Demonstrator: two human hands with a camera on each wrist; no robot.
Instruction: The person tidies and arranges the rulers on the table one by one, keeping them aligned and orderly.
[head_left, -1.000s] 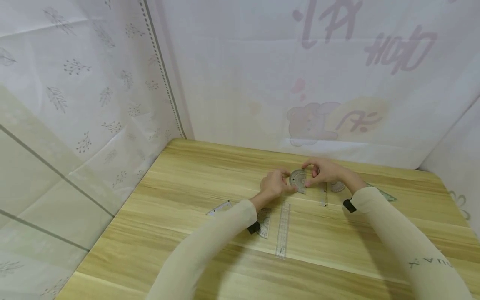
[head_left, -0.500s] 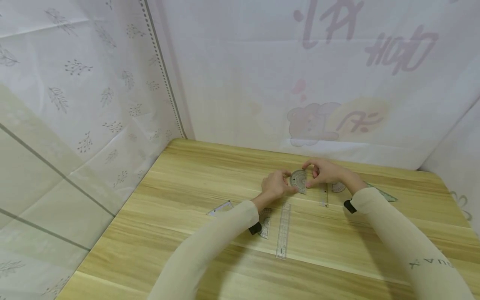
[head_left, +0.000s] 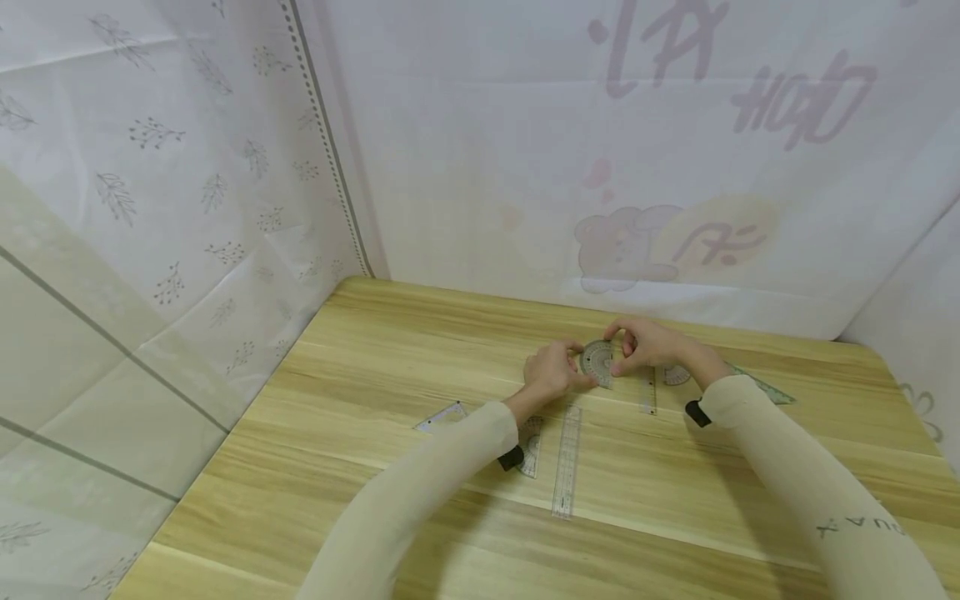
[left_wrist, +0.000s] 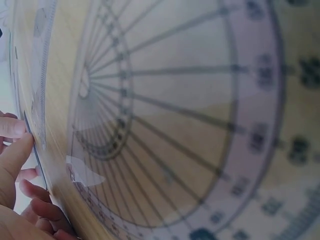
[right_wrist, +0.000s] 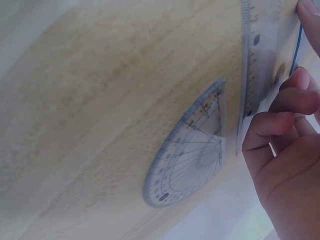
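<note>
- Currently both hands meet on 1 clear protractor [head_left: 597, 362], held on edge over the wooden table [head_left: 375, 350], just beyond the far end of the long ruler [head_left: 566, 460].
- Left hand [head_left: 551, 371]: fingers curled, pinching the left rim of the held protractor. In the left wrist view the fingertips [left_wrist: 15, 127] press a thin clear edge.
- Right hand [head_left: 647, 344]: fingers curled, pinching the right rim of the same protractor. In the right wrist view its fingers [right_wrist: 280, 122] lie against the edge of a clear plastic piece; which piece, cannot tell.
- Long ruler: flat on the table, running from near the held protractor back toward the person.
- 2nd protractor [head_left: 531, 443]: flat, just left of the long ruler, partly under the left sleeve [head_left: 420, 492]. It fills the left wrist view [left_wrist: 180, 125], blurred.
- Set square [head_left: 440, 415]: flat, farther left of the long ruler, well apart from it.
- Short ruler [head_left: 650, 390]: flat, right of the long ruler's far end, below the right hand.
- 3rd protractor [head_left: 676, 375]: flat, just right of the short ruler, partly hidden by the right wrist; seen beside that ruler in the right wrist view [right_wrist: 187, 155].
- Triangle piece [head_left: 768, 387]: farther right of the long ruler, mostly behind the right sleeve [head_left: 795, 475].
</note>
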